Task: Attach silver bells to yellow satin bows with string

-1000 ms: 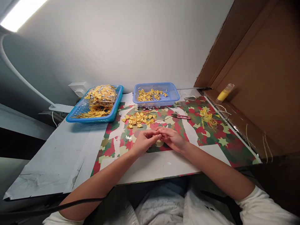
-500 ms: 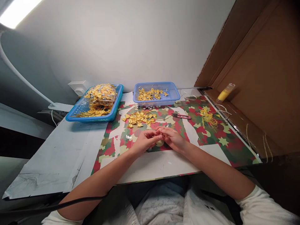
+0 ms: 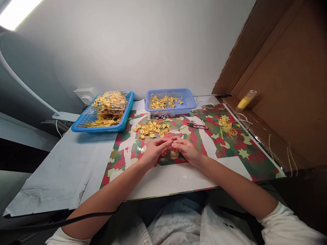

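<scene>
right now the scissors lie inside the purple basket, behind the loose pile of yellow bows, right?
Not quite. The scissors lie on the patterned mat, in front of the purple basket and to the right of the loose pile of yellow bows, not inside the basket. The head view shows it.

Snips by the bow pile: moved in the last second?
No. The snips lie in the same spot on the patterned paper, right of the loose bow pile and below the small basket; slight frame shift is camera motion.

Single head-worn view, looking forward and down onto the desk (image 3: pixel 63 177), close above it, wall behind.
</scene>
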Demonstrator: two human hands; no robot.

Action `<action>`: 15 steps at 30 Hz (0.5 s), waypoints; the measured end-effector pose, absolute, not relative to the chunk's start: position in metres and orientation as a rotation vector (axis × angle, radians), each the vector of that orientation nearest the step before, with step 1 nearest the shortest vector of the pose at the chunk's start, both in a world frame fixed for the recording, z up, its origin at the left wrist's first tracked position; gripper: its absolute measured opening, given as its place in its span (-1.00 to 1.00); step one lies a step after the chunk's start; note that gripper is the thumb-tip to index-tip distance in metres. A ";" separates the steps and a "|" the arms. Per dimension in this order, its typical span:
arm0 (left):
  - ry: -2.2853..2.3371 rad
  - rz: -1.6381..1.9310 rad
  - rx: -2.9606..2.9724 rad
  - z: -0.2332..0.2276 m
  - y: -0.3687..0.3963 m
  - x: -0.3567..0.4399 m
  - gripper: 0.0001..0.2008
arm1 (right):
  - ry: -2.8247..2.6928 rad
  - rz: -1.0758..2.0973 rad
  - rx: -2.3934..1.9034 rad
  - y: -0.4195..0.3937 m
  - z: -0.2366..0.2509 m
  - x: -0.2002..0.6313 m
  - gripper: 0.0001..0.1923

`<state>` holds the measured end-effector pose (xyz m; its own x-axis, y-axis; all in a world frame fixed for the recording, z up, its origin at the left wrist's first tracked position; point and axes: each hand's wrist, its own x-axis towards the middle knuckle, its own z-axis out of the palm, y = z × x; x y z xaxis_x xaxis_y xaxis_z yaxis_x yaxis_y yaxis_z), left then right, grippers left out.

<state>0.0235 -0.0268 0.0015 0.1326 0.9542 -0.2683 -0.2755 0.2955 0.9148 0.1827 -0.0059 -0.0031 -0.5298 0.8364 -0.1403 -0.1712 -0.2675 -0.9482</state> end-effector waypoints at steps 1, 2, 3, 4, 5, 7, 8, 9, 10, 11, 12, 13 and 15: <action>1.048 1.057 0.827 0.001 -0.027 0.023 -0.67 | -1.290 1.868 -0.875 -0.006 -0.003 0.183 -0.72; 1.044 1.052 0.826 0.001 -0.027 0.023 -0.68 | -1.302 1.865 -0.876 -0.006 -0.003 0.183 -0.73; 1.039 1.045 0.826 0.001 -0.027 0.023 -0.68 | -1.311 1.861 -0.878 -0.005 -0.004 0.183 -0.74; 1.035 1.043 0.828 0.000 -0.027 0.023 -0.68 | -1.319 1.858 -0.880 -0.005 -0.004 0.183 -0.75; 1.033 1.042 0.831 0.000 -0.027 0.022 -0.67 | -1.325 1.856 -0.882 -0.005 -0.005 0.182 -0.76; 1.036 1.041 0.843 0.000 -0.027 0.022 -0.66 | -1.337 1.859 -0.881 -0.005 -0.007 0.182 -0.78; 1.037 1.041 0.848 0.000 -0.027 0.022 -0.65 | -1.341 1.863 -0.880 -0.006 -0.007 0.182 -0.78; 1.037 1.040 0.853 0.000 -0.027 0.021 -0.65 | -1.340 1.868 -0.878 -0.006 -0.008 0.182 -0.79; 1.034 1.038 0.857 0.001 -0.027 0.021 -0.64 | -1.336 1.874 -0.877 -0.006 -0.008 0.181 -0.79; 1.031 1.036 0.863 0.001 -0.027 0.021 -0.63 | -1.331 1.881 -0.876 -0.007 -0.008 0.181 -0.79; 1.028 1.036 0.869 0.002 -0.027 0.021 -0.63 | -1.325 1.884 -0.877 -0.007 -0.008 0.181 -0.80; 1.027 1.035 0.874 0.003 -0.027 0.021 -0.62 | -1.319 1.885 -0.878 -0.007 -0.007 0.181 -0.80; 1.032 1.033 0.887 0.003 -0.027 0.020 -0.62 | -1.313 1.884 -0.884 -0.008 -0.006 0.181 -0.81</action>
